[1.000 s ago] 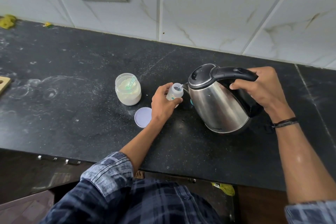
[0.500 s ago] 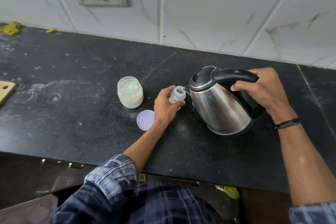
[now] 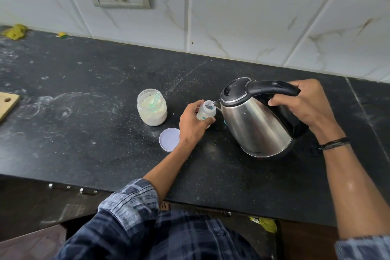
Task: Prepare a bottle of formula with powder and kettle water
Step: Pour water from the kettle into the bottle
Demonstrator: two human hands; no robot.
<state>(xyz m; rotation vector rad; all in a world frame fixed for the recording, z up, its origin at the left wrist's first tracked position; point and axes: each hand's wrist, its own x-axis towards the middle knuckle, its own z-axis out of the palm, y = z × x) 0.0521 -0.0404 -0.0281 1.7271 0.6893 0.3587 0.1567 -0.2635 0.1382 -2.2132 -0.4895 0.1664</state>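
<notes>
**Stage of the task.** At the far left, a wooden board lies at the edge of the dark counter, apart from the work. Next comes the powder jar, upright and open, with a green scoop resting inside on the powder. Its round lid lies flat on the counter just in front of it, beside your wrist. The bottle stands uncapped between the jar and the kettle. The kettle is tilted toward it, with the spout tip at the bottle's rim, and a thin thread of water appears to pass between them. Judged from this, the jar has been opened and you are at the filling step. You cannot tell whether powder is already in the bottle, because its wall is cloudy. Filling to the level, setting the kettle down, capping, mixing and closing the jar all appear to be left. A small teal object shows between the bottle and the kettle's base, too hidden to identify.

**Fingers.** Your left hand steadies the bottle. The fingers curl round its far side and the thumb crosses the near side, closed snugly on the body. Your hand hides whether the bottle's base rests on the counter. Your right hand wraps the kettle's black handle, with the fingers curled tight beneath it and carrying the tilt.
</notes>
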